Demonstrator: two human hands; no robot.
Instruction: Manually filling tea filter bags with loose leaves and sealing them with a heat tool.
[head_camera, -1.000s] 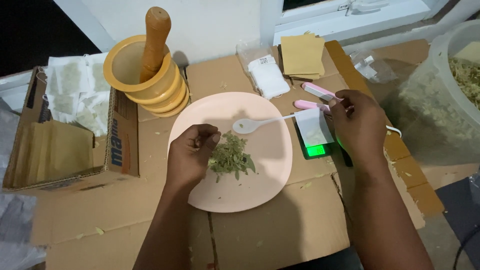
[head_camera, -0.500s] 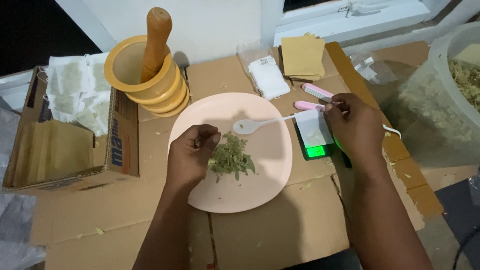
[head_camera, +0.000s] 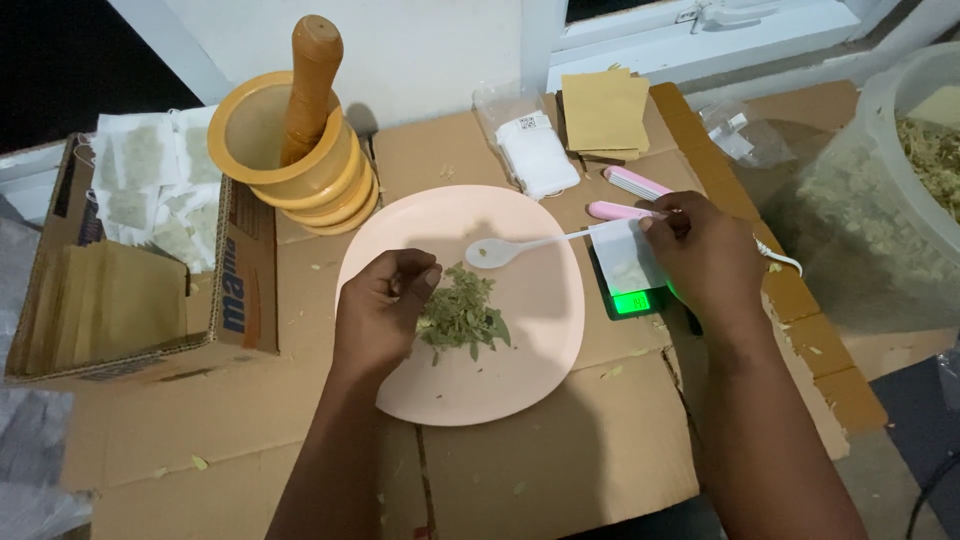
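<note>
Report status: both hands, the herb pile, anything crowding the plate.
Left hand pinching at dried herb pile on pink plate. Right hand holding white sachet over scale. White spoon lies across plate rim.

We see a loose heap of dried green leaves (head_camera: 462, 316) lying near the middle of a round pink plate (head_camera: 520, 385). A small white paper sachet (head_camera: 625, 258) rests on a pocket scale (head_camera: 636, 297) just right of it.
</note>
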